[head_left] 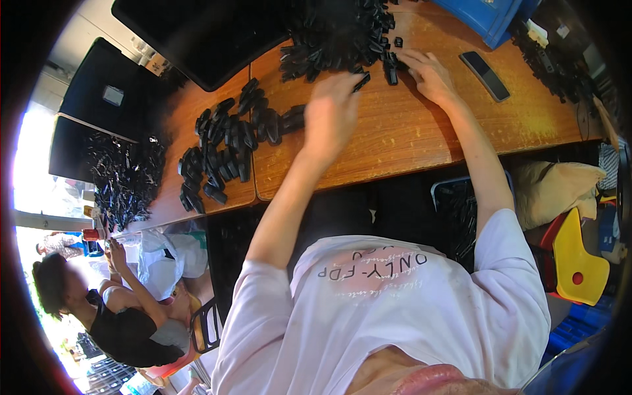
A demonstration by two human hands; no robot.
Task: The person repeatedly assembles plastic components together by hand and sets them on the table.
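My left hand [332,115] is smeared by motion over the table. At its fingertips is a small black plastic part [361,81], pinched between thumb and fingers as far as the blur shows. To the right, my right hand [428,76] has its fingers stretched toward an upright black part [390,69], close to or touching it; the thumb side is hidden. Behind both hands lies a large heap of black parts [329,39]. Left of my left hand, several longer black pieces [224,141] lie in loose rows.
A smartphone [485,76] rests on the wooden table [395,138], right of my right hand. A blue bin [484,20] stands at the back right and a black tray [197,39] at the back left. Another person [125,309] sits at the left by a dark heap [125,174].
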